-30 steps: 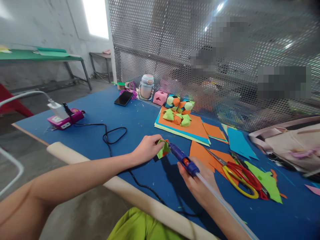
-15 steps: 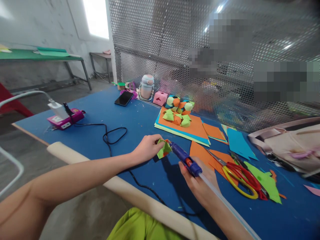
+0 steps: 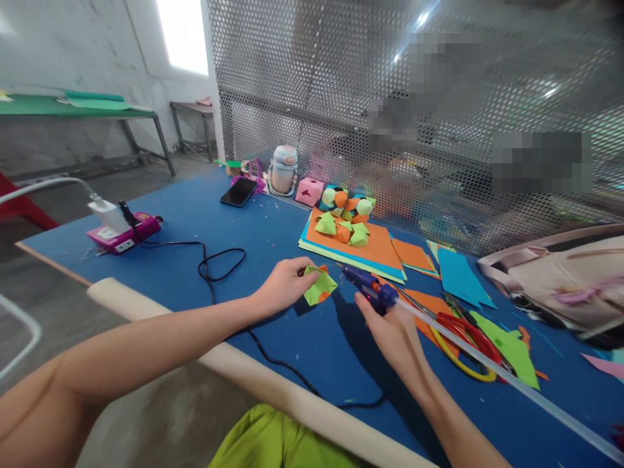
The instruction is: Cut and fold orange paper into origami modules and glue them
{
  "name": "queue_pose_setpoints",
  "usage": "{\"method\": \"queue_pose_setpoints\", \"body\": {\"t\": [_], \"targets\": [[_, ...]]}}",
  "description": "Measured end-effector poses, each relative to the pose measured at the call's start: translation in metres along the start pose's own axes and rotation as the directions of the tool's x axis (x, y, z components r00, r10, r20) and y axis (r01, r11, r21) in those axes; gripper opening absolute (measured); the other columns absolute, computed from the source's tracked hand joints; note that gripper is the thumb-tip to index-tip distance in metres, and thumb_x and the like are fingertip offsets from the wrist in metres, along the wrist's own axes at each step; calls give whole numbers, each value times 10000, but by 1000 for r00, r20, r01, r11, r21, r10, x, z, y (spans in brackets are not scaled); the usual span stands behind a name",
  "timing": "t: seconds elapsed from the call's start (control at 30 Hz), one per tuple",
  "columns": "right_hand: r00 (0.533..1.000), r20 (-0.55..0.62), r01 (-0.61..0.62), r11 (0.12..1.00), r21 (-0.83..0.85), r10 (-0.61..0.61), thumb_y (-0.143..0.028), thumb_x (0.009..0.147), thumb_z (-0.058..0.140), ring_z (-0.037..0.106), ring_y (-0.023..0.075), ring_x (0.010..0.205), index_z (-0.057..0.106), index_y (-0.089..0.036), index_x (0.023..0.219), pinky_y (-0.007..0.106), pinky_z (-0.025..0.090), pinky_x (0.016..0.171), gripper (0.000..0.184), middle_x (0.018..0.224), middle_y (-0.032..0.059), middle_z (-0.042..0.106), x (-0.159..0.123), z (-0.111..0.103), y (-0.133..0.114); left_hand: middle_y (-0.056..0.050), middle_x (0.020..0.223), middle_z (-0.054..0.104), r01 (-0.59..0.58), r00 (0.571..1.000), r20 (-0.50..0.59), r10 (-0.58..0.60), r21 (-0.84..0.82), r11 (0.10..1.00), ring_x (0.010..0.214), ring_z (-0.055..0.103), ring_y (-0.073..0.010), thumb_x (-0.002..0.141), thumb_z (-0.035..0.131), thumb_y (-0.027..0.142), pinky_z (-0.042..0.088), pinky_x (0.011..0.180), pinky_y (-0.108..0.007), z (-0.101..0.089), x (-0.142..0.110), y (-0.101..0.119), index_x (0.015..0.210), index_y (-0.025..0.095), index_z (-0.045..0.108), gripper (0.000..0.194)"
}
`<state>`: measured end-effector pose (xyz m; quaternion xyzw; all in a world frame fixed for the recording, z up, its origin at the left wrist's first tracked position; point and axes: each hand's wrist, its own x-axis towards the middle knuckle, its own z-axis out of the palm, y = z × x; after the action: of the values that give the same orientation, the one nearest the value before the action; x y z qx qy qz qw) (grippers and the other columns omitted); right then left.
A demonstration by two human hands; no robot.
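Note:
Between its thumb and fingers, my left hand pinches a folded green and orange paper piece just over the blue table. My right hand is wrapped round a dark blue hot glue gun, its nozzle pointing left and apart from the paper. A long clear glue stick runs out of the gun's back towards the lower right. Several folded green, orange and blue paper shapes rest on a stack of coloured paper beyond my hands.
Scissors with red and yellow handles lie by green paper scraps on the right. A black cord crosses the table from a magenta power strip. A phone, a bottle and a bag stand farther back.
My right hand has drawn the glue gun away from the folded paper, to the right and slightly up, turning it more level. The left hand keeps its pinch, with the paper turned a little.

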<state>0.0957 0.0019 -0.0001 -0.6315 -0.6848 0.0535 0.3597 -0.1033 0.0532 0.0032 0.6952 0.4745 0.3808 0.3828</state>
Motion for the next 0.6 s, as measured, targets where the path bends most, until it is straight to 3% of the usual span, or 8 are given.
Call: {"method": "queue_pose_setpoints", "body": {"t": [0.1,0.27,0.5,0.6], "targets": [[998,59,13,999,32,-15,-468,861,451,653,270,852,648,-167,1009,347,497,691,389,891,92,713,9,11,9,22,597,526,20,999,39,-17,-73,997,546,428,-99,782,513,346,327,516,-214,2,0,-2,740,140,623,237],[982,186,-32,998,-48,40,-486,872,395,652,276,837,649,-143,939,336,476,694,432,853,112,703,15,16,14,7,636,573,70,995,80,-55,-207,976,575,488,-108,760,551,364,376,537,-216,4,0,-4,731,135,613,239],[959,278,41,950,-308,49,-486,841,464,503,165,487,524,-213,588,266,332,481,377,506,-3,537,-7,-39,-2,-15,672,615,95,993,97,-68,-314,945,605,532,-121,749,568,344,400,545,-217,2,-4,4,711,134,599,216],[920,390,100,987,-126,-43,-464,873,441,445,122,428,487,-216,561,242,325,432,402,466,-27,478,-20,-52,-15,-1,636,593,84,992,111,-54,-288,954,579,507,-110,751,569,346,377,518,-206,2,-7,8,716,133,600,218]]}}
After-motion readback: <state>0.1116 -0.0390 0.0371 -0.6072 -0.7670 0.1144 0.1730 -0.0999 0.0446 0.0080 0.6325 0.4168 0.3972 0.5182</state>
